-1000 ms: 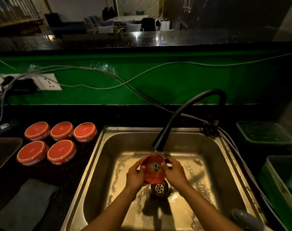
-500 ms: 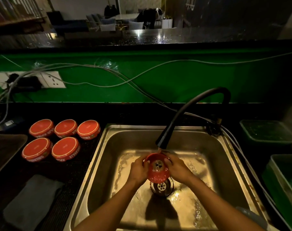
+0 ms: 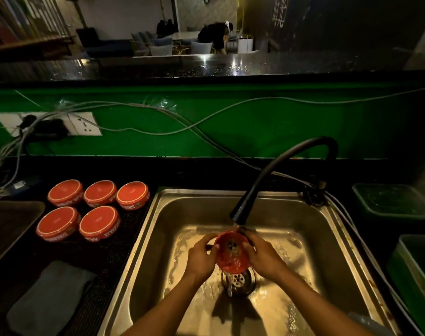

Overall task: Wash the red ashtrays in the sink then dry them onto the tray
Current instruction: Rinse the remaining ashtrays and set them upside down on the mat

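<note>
A red ashtray (image 3: 233, 253) is held over the drain of the steel sink (image 3: 158, 238), right under the black tap (image 3: 240, 213), whose water runs into it. My left hand (image 3: 201, 257) grips its left edge and my right hand (image 3: 262, 255) grips its right edge. The ashtray tilts toward me and water spills off its lower rim. Several more red ashtrays (image 3: 99, 223) lie upside down on the dark counter left of the sink. A dark tray (image 3: 10, 221) sits at the far left edge.
A grey cloth (image 3: 49, 299) lies on the counter in front of the ashtrays. Cables and a wall socket (image 3: 83, 123) run along the green wall. Green plastic tubs (image 3: 395, 201) stand right of the sink.
Both hands stay on the ashtray under the tap and it has tipped a little more toward me. The camera has shifted slightly, so the counter appears further right.
</note>
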